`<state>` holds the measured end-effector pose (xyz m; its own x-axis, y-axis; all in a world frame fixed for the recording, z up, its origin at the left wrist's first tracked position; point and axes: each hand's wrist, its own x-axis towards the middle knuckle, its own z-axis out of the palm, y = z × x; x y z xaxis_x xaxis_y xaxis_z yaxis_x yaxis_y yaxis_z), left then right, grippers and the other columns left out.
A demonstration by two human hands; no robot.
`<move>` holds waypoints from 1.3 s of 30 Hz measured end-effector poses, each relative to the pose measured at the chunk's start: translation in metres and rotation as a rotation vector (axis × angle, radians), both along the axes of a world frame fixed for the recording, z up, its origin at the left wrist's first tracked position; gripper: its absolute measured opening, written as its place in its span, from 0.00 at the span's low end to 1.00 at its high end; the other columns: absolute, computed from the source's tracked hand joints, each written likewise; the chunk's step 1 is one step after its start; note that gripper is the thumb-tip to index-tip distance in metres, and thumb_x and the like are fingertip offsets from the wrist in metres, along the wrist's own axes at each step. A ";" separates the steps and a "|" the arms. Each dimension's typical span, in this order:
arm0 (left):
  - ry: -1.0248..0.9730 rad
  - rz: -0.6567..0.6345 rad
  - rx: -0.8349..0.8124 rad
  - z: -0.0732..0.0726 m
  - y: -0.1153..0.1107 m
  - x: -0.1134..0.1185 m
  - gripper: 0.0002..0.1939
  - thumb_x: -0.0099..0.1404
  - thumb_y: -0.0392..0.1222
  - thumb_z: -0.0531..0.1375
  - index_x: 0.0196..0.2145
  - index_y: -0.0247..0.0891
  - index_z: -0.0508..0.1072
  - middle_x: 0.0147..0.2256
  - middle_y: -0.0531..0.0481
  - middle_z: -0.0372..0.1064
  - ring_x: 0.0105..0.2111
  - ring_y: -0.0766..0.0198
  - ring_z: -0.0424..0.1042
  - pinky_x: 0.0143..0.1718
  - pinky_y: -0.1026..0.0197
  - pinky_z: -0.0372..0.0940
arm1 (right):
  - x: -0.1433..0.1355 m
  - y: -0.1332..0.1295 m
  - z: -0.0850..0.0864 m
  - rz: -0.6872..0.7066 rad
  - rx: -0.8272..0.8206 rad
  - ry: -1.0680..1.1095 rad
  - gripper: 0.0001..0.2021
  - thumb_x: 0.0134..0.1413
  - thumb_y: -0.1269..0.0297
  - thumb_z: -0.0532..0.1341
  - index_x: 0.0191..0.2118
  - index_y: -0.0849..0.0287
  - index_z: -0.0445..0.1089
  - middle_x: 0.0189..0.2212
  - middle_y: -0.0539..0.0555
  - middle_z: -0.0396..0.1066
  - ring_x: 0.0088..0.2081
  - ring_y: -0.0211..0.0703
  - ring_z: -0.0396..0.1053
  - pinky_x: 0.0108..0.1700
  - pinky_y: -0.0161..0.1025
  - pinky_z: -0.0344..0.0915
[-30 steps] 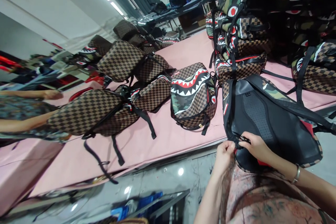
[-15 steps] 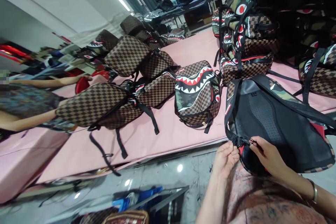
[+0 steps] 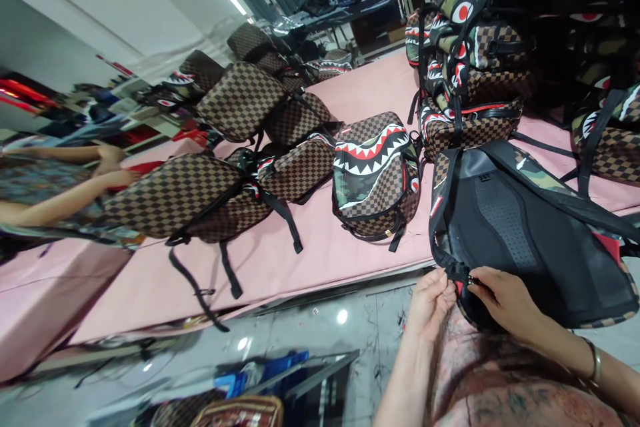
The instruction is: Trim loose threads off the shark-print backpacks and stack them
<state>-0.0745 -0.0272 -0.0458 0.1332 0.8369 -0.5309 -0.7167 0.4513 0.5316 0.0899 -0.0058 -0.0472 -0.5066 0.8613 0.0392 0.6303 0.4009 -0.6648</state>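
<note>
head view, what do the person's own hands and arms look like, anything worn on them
The left hand and the right hand are ungloved, and no sleeve shows on either forearm. A smooth, narrow, silvery bangle circles the right wrist; none shows on the left. Any rings are too small to make out.

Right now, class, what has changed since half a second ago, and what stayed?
A co-worker's hands have drawn closer together, and the wearer's right hand has edged toward the left hand. The left hand stays at the strap of the black-backed backpack; the shark-mouth bag hasn't moved.
</note>
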 end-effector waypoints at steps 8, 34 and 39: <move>0.031 0.005 0.013 0.001 0.001 0.002 0.14 0.46 0.40 0.68 0.24 0.31 0.66 0.18 0.57 0.52 0.18 0.76 0.49 0.19 0.71 0.46 | 0.002 0.001 0.003 -0.018 -0.014 0.021 0.10 0.59 0.63 0.49 0.36 0.57 0.67 0.31 0.55 0.72 0.33 0.43 0.69 0.35 0.38 0.63; 2.324 0.574 0.247 -0.039 0.049 -0.118 0.05 0.55 0.39 0.55 0.24 0.38 0.67 0.24 0.47 0.63 0.27 0.58 0.65 0.27 0.59 0.59 | 0.172 -0.016 0.020 -0.719 -0.171 0.215 0.22 0.48 0.51 0.59 0.47 0.57 0.66 0.41 0.56 0.71 0.38 0.48 0.70 0.40 0.39 0.67; 2.001 -0.079 0.121 -0.024 0.047 -0.124 0.08 0.51 0.41 0.54 0.29 0.38 0.71 0.26 0.48 0.66 0.27 0.57 0.68 0.26 0.58 0.62 | 0.177 -0.007 0.006 -0.420 -0.510 0.310 0.17 0.46 0.52 0.60 0.36 0.60 0.73 0.32 0.54 0.73 0.37 0.48 0.70 0.38 0.39 0.66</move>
